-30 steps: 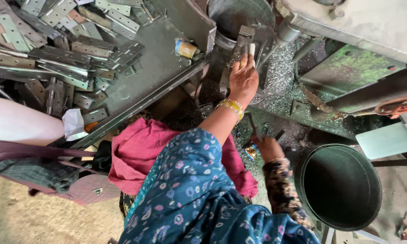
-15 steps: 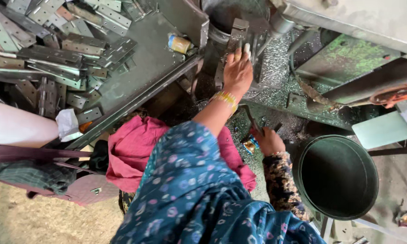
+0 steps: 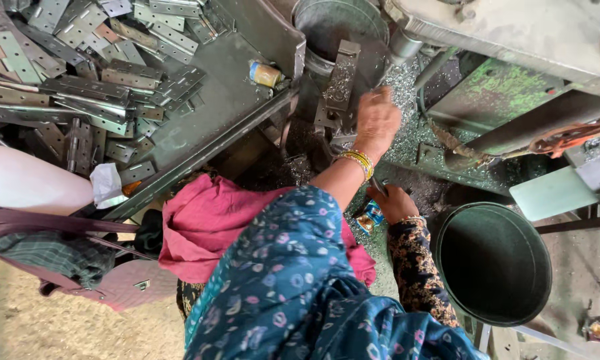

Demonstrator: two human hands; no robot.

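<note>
Left hand (image 3: pixel 378 120) stretched out to the machine bed, fingers down among metal shavings (image 3: pixel 407 100) just beside an upright hinge plate (image 3: pixel 342 75). Yellow bangles (image 3: pixel 357 162) at that wrist. Right hand (image 3: pixel 393 202) lower, near a small blue packet (image 3: pixel 372 215). Green bucket (image 3: pixel 495 263) on the right; heap of hinges (image 3: pixel 80 73) on the tray (image 3: pixel 220 107) at left.

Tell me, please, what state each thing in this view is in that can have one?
left hand: raised to the machine, fingers curled at a metal part; grip unclear.
right hand: low, resting on the shaving-strewn ledge; grip hidden.
dark bucket: upright, open, looks empty.
grey pail: upright, open; contents unclear.
hinges: heaped loose on the tray, mostly lying flat.
small can: lying on its side.
</note>
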